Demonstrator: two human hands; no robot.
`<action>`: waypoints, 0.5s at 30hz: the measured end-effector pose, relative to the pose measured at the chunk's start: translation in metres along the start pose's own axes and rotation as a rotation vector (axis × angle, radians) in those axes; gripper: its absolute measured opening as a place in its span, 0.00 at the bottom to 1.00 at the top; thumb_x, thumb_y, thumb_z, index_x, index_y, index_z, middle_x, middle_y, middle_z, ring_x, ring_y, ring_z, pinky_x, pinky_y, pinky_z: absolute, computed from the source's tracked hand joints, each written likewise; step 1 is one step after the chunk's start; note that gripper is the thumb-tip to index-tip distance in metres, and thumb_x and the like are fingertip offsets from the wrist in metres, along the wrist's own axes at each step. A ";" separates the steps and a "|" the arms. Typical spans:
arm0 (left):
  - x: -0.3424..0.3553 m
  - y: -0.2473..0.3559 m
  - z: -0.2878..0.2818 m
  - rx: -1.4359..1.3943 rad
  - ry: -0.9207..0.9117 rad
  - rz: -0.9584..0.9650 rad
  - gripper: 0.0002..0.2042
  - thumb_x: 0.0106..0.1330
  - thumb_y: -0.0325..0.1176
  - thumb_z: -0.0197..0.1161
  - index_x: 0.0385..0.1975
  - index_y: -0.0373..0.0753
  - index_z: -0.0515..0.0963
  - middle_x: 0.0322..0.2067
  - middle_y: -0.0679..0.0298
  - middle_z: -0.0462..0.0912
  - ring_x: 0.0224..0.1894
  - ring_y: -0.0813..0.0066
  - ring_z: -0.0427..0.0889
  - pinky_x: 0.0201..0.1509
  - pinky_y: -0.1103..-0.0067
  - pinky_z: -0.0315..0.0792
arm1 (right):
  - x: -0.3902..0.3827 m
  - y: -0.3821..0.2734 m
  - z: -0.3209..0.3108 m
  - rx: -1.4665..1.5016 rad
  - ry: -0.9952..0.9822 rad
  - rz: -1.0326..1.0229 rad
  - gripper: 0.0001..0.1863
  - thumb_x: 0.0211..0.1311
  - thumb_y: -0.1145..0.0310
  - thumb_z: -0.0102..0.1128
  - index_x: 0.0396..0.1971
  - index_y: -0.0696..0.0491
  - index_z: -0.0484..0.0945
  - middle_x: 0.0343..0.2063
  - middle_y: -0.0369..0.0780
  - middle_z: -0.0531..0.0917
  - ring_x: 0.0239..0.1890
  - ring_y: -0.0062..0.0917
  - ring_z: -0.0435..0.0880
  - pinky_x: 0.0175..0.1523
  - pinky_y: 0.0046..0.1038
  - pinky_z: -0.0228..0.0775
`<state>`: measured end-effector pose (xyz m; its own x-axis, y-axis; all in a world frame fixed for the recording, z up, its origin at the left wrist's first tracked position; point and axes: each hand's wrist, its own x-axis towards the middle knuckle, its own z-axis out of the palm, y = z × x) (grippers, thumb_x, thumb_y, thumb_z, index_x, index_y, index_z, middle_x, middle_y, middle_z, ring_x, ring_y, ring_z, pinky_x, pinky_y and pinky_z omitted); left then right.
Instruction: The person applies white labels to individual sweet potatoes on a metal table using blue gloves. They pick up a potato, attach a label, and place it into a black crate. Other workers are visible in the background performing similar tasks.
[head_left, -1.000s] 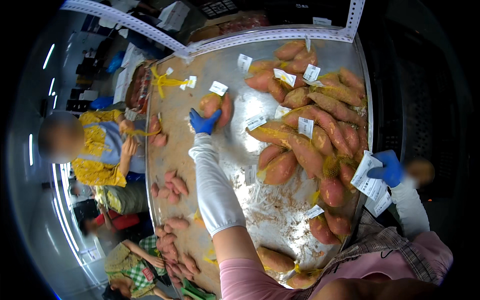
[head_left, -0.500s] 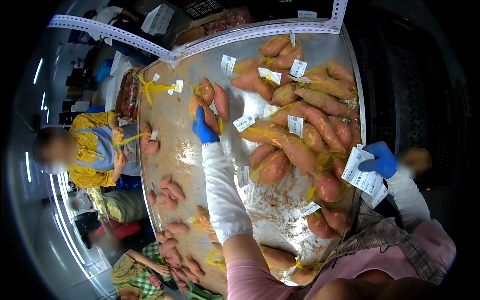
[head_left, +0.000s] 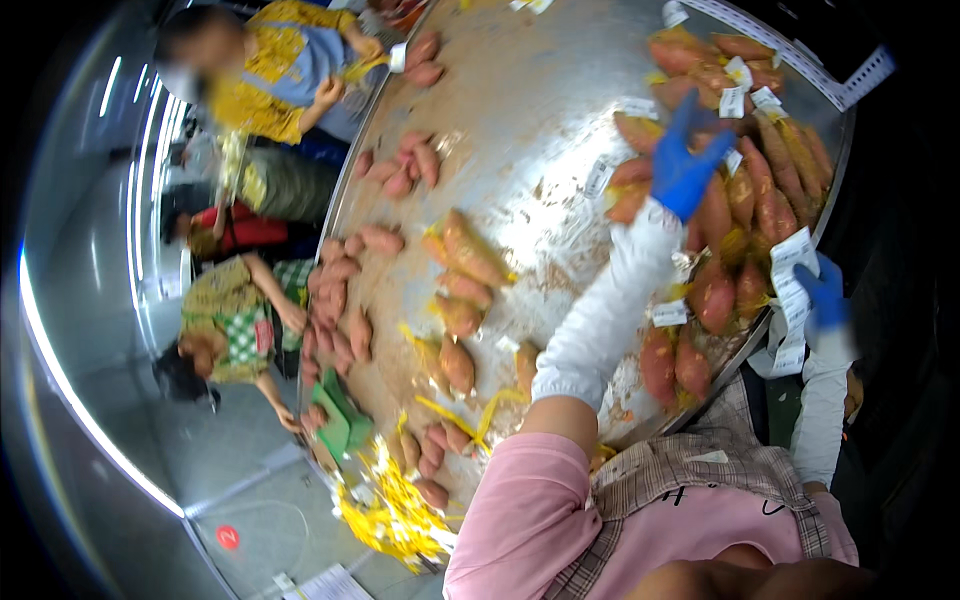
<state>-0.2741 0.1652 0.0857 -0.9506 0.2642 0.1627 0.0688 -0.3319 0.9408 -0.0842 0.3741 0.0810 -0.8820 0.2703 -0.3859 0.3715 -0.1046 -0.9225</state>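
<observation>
The bench (head_left: 570, 60) fills the middle of my view, its metal top soiled, apparently with dirt. The netted sweet potatoes (head_left: 715, 297) lie closely packed along its right side, seemingly gathered there to sit within reach of both my arms. Loose sweet potatoes (head_left: 328, 298) lie along the left edge, in front of the co-workers, probably for their convenience. Yellow nets (head_left: 395, 510) are heaped at the near left corner; a green tray (head_left: 343, 418) rests just beyond them.

My left grip (head_left: 685, 170), gloved in blue, is spread above the far part of the right-hand pile; blur prevents my telling whether it touches anything. My right grip (head_left: 826, 292) pinches a white label strip (head_left: 790, 290) at the right edge. I judge it is held out there so the strip hangs beside the pile, not under it. White tags (head_left: 669, 313) lie among the netted roots, face up where legible.
</observation>
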 end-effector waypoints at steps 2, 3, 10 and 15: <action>-0.069 0.028 0.003 0.121 -0.120 -0.218 0.37 0.52 0.34 0.69 0.62 0.34 0.59 0.42 0.60 0.77 0.43 0.75 0.75 0.48 0.77 0.70 | -0.004 -0.005 0.014 -0.023 -0.048 -0.049 0.13 0.56 0.72 0.59 0.41 0.61 0.78 0.32 0.37 0.82 0.32 0.18 0.79 0.38 0.20 0.71; -0.103 0.040 0.003 0.146 -0.176 -0.272 0.36 0.52 0.33 0.69 0.61 0.34 0.61 0.42 0.60 0.77 0.42 0.75 0.76 0.47 0.78 0.70 | -0.006 -0.009 0.024 -0.067 -0.050 0.018 0.13 0.55 0.72 0.60 0.40 0.61 0.78 0.32 0.37 0.82 0.31 0.17 0.79 0.38 0.20 0.71; -0.234 0.099 -0.046 0.303 0.248 -0.392 0.14 0.58 0.31 0.65 0.39 0.29 0.78 0.32 0.63 0.82 0.34 0.80 0.78 0.39 0.82 0.72 | -0.072 -0.022 0.153 -0.307 -0.579 -0.184 0.17 0.56 0.71 0.59 0.46 0.60 0.75 0.37 0.38 0.80 0.38 0.19 0.77 0.44 0.22 0.69; -0.262 0.121 -0.114 0.317 0.341 -0.467 0.13 0.58 0.30 0.64 0.38 0.28 0.79 0.30 0.60 0.83 0.30 0.79 0.79 0.34 0.82 0.72 | -0.091 -0.021 0.227 -0.136 -0.744 -0.135 0.19 0.55 0.71 0.59 0.48 0.61 0.73 0.38 0.40 0.80 0.41 0.20 0.77 0.46 0.21 0.69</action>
<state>-0.0506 -0.0473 0.1235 -0.9410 -0.0034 -0.3385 -0.3383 0.0442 0.9400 -0.0779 0.1346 0.1335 -0.8670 -0.4480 -0.2181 0.2365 0.0153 -0.9715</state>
